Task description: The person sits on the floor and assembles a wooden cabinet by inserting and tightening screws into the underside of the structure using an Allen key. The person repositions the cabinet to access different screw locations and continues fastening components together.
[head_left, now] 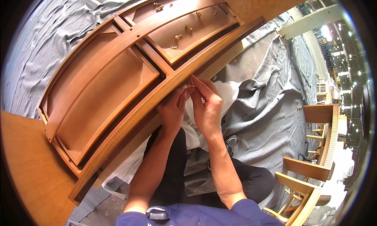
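My right hand [209,108] is closed in a pinch on a small thin pin-like piece [193,83], too small to name. Beside it my left hand [172,108] has its fingers pinched together, and the fingertips of both hands meet. Whether the left fingers hold anything is hidden. Both hands are against the near edge of a large wooden furniture piece [129,122], which lies with its framed panels upward. On one panel [165,31] rest several small brass-coloured knobs or screws [188,27].
Grey cloth [271,120] covers much of the floor, with white plastic sheeting [231,93] by my hands. Broad wooden surfaces flank the piece at lower left [31,159] and top right [259,4]. More wooden furniture [310,169] stands at right. My legs [251,179] are folded below.
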The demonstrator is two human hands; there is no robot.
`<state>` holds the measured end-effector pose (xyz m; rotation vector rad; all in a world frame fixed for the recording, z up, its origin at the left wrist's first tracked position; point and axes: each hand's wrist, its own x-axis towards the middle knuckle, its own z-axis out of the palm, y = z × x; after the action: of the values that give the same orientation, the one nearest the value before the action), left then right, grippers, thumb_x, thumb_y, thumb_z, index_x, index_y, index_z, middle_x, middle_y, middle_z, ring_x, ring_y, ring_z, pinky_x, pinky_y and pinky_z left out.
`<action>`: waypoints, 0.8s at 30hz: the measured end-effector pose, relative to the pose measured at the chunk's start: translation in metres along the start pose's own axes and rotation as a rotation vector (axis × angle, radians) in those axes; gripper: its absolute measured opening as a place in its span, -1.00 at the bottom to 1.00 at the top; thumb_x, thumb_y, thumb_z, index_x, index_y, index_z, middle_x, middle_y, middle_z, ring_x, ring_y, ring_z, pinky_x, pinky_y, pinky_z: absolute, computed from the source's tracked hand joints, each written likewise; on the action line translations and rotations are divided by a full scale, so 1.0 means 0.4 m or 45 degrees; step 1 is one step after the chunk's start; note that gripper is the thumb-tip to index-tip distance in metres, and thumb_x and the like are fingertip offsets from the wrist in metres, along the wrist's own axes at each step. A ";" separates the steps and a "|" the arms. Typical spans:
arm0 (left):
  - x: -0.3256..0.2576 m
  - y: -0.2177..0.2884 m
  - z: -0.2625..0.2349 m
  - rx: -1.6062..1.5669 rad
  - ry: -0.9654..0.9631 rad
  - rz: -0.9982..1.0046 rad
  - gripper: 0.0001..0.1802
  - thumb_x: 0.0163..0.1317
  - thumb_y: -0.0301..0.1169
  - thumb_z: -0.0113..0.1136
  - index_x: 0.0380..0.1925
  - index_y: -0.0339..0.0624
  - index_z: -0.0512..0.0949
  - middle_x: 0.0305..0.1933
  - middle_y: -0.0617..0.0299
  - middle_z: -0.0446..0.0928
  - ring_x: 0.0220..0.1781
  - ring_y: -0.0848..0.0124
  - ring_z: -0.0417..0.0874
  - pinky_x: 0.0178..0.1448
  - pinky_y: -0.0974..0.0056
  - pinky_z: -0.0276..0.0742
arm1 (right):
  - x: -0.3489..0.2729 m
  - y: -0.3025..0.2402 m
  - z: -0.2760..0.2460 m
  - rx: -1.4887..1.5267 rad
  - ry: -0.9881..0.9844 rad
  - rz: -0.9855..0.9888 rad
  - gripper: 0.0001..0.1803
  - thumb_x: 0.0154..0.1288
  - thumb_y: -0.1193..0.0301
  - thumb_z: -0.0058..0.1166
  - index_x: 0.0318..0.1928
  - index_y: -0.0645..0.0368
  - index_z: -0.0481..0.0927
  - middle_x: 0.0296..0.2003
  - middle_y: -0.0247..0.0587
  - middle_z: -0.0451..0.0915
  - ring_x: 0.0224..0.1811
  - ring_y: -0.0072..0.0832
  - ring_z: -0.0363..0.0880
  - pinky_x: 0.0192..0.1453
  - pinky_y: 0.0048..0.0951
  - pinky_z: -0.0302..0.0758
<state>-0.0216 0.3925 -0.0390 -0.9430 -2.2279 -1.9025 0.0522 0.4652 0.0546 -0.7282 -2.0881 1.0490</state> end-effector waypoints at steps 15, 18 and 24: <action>-0.006 0.006 -0.012 0.010 -0.105 -0.045 -0.63 0.51 -0.51 0.47 0.27 -0.04 0.84 -0.34 0.07 0.75 -0.38 0.50 0.72 -0.15 0.30 0.71 | 0.025 0.002 -0.024 0.188 -0.111 0.210 -0.63 0.39 0.82 0.21 0.10 0.31 0.88 -0.01 -0.07 0.87 -0.03 -0.46 0.87 0.09 -0.42 0.78; -0.005 -0.011 -0.017 0.048 -0.060 0.004 -0.63 0.51 -0.50 0.47 0.27 -0.06 0.83 -0.30 0.01 0.75 -0.36 0.48 0.73 -0.13 0.28 0.71 | 0.036 0.003 -0.027 0.039 -0.194 -0.065 -0.70 0.41 0.83 0.18 0.00 0.37 0.85 -0.01 -0.08 0.86 0.00 -0.48 0.86 0.10 -0.43 0.78; -0.042 -0.036 0.001 -0.061 -0.140 -0.280 -0.58 0.39 -0.55 0.49 0.23 -0.02 0.83 0.06 -0.01 0.86 0.10 -0.02 0.89 0.26 -0.04 0.76 | 0.000 -0.025 -0.020 0.287 -0.101 0.201 -0.72 0.39 0.76 0.33 0.07 0.40 0.79 -0.01 -0.13 0.83 0.01 -0.48 0.86 0.14 -0.43 0.82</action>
<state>-0.0147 0.3856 -0.0587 -0.8608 -2.4509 -2.0481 0.0566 0.4637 0.0663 -0.7569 -1.9604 1.3959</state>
